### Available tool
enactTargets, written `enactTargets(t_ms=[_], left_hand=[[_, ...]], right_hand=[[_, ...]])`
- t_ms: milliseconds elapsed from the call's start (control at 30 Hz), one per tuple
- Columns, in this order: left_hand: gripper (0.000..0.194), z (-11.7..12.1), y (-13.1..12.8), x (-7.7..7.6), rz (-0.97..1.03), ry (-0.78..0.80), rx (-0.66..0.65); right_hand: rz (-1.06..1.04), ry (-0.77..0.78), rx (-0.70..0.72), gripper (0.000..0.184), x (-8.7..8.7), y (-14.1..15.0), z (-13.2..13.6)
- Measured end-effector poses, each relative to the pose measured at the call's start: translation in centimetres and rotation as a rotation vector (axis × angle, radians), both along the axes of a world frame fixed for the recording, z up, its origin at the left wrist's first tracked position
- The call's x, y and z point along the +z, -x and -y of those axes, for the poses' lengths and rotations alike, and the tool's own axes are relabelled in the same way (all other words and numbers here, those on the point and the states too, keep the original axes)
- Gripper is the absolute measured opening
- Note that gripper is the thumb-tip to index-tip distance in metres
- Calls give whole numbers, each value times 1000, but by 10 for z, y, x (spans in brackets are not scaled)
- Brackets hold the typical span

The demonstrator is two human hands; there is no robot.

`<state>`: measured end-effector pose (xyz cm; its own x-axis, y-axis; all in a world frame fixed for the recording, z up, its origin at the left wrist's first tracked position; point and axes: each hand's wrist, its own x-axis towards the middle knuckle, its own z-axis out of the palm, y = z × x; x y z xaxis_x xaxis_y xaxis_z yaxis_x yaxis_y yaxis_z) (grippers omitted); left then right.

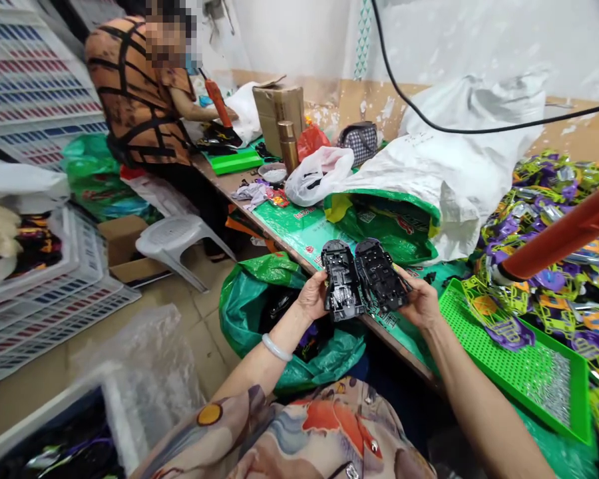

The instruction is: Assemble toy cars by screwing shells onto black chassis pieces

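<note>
My left hand (313, 295) grips the outer edge of a black plastic toy-car chassis (340, 283), its moulded inner side facing up. A second black toy-car chassis (380, 276) is in my right hand (419, 297), fingers closed on its right side. The two pieces are side by side over the table edge, tilted slightly apart. Below them, on the left, an open green bag (239, 306) holds dark parts. To the right lies a green perforated tray (509, 359) with many small screws (554, 386) and one purple and yellow-green plastic part (499, 316).
An orange electric screwdriver (564, 229) hangs in from the right above a heap of coloured plastic parts (569, 266). A white sack (419, 159) lies on the table. A co-worker (140, 93) stands at the far left near a white stool (180, 236). Stacked crates (54, 299) line the left.
</note>
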<state>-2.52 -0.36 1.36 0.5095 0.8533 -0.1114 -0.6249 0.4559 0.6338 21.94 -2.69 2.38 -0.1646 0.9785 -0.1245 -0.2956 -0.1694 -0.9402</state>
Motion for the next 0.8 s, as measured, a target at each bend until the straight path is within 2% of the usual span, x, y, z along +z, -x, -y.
enactTargets(t_ms=[133,233,500,800], left_hand=[[59,2,0,-3,-39,-4,12],[61,3,2,-4,-77,0,38],[58,7,11,-7,-171,-5,64],[52,10,11,-10,-158,35,72]], right_hand=[[-88,51,-11,73,9,3,4],[-61,39,-37,76,13,3,7],[-44,34,-1,77,6,6,7],[-52,39,17,75,9,9,8]])
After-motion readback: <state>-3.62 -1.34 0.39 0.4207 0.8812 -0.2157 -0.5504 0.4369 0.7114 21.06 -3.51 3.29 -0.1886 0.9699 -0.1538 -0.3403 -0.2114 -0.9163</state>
